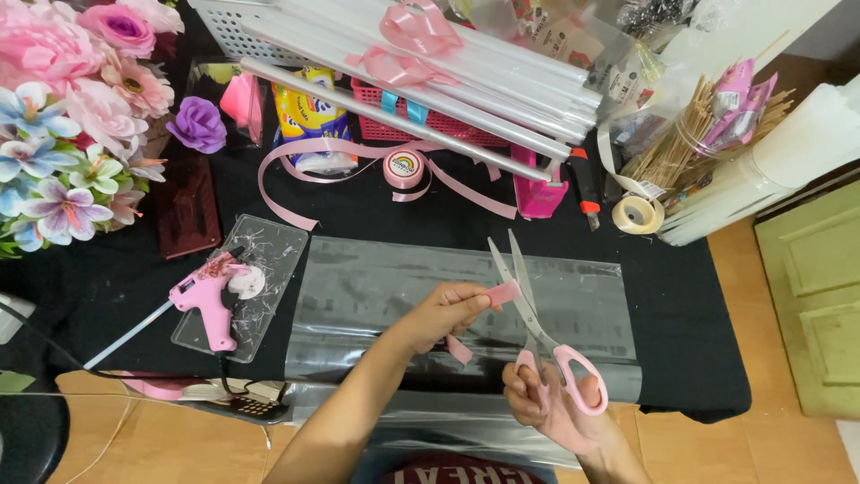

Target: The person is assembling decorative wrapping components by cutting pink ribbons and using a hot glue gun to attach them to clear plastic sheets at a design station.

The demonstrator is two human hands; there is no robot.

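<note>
Left hand: pinching a short pink ribbon strip, its end poking right of the fingertips.
Right hand: fingers through the pink scissors handles, blades parted around the strip.
Underneath: clear plastic sheet on the black table.
Left: pink glue gun.

pink-handled scissors, pink ribbon strip, pink glue gun, black tablecloth
</note>
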